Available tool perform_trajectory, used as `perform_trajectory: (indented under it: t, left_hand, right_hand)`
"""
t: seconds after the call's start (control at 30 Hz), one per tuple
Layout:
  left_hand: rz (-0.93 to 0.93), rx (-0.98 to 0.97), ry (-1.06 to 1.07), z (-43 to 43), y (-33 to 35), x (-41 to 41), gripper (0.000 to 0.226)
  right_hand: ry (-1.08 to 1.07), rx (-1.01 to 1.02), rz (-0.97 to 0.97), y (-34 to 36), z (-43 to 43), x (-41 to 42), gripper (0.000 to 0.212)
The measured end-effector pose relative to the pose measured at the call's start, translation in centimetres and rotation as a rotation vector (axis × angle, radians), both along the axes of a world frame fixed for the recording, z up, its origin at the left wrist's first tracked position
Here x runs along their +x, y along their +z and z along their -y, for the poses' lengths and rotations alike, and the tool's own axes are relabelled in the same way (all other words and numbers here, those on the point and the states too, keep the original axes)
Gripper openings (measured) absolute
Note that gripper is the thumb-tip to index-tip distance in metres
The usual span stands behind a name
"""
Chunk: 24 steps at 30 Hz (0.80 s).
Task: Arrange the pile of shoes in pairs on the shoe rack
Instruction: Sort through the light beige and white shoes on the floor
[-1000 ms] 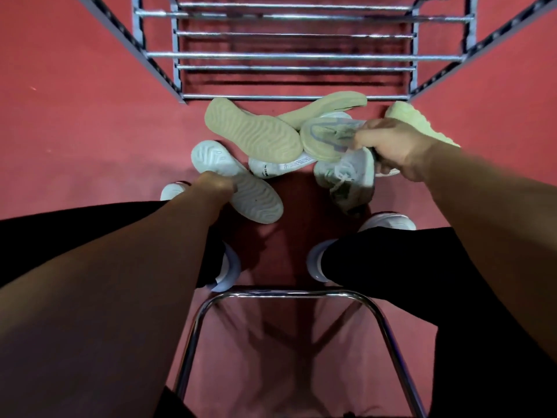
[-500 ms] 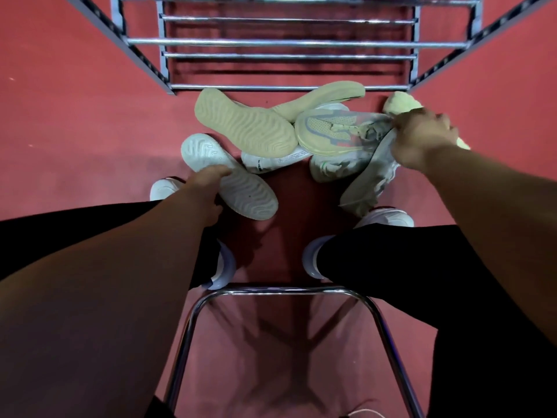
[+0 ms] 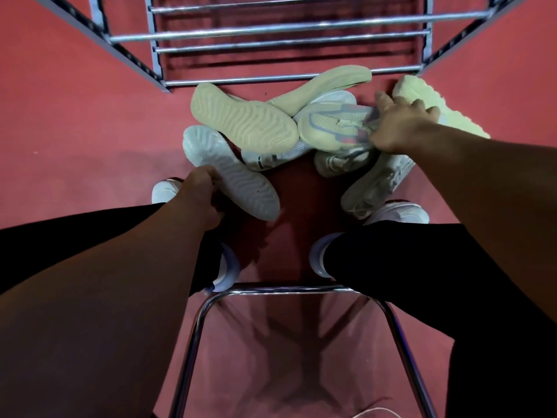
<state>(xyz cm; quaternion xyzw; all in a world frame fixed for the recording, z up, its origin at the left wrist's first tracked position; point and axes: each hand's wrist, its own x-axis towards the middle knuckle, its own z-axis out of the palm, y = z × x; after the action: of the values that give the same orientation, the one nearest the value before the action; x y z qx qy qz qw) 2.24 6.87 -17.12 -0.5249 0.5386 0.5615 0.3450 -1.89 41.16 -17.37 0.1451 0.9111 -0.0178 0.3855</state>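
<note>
A pile of shoes lies on the red floor in front of the metal shoe rack (image 3: 280, 27). My left hand (image 3: 202, 200) grips the edge of a white shoe (image 3: 232, 176) that lies sole up at the pile's near left. My right hand (image 3: 401, 125) rests with its fingers spread on the heel end of a beige-soled shoe with a red patch (image 3: 331, 125). A grey sneaker (image 3: 376, 182) lies loose below that hand. Two tan soles (image 3: 244, 122) (image 3: 325, 86) and a yellow-green shoe (image 3: 422, 95) also sit in the pile.
My two feet in white shoes (image 3: 164, 190) (image 3: 401, 212) stand beside the pile. A chrome chair frame (image 3: 286, 289) curves just below my legs. Dark angled rails (image 3: 90, 40) run along both sides of the rack.
My right hand let the grey sneaker drop to the floor and moved back onto the beige-soled shoe. My left hand kept its hold on the white shoe.
</note>
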Motion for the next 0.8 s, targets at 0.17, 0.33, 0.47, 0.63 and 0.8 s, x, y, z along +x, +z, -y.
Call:
perform_trajectory:
  t: [0.17, 0.33, 0.47, 0.63, 0.8]
  left_hand:
    - [-0.021, 0.077, -0.261, -1.7, 0.7, 0.2, 0.029]
    - [0.043, 0.028, -0.549, -2.7, 0.8, 0.0, 0.018]
    - [-0.024, 0.018, -0.448, -3.9, 0.4, -1.1, 0.013]
    - [-0.067, 0.193, -0.233, -6.4, 0.3, -2.6, 0.037]
    - [-0.123, 0.491, -0.161, -7.2, 1.6, -1.7, 0.04]
  right_hand:
    - [0.084, 0.052, -0.022, -0.1, -0.1, 0.9, 0.085]
    - [0.069, -0.149, -0.129, -0.2, -1.0, 1.4, 0.042]
    - [-0.221, -0.507, -0.218, 0.7, -1.6, 1.9, 0.033]
    - [-0.296, -0.614, -0.236, 1.4, 0.6, 0.4, 0.053]
    - [-0.125, -0.701, -0.149, 2.3, 5.2, -0.9, 0.057]
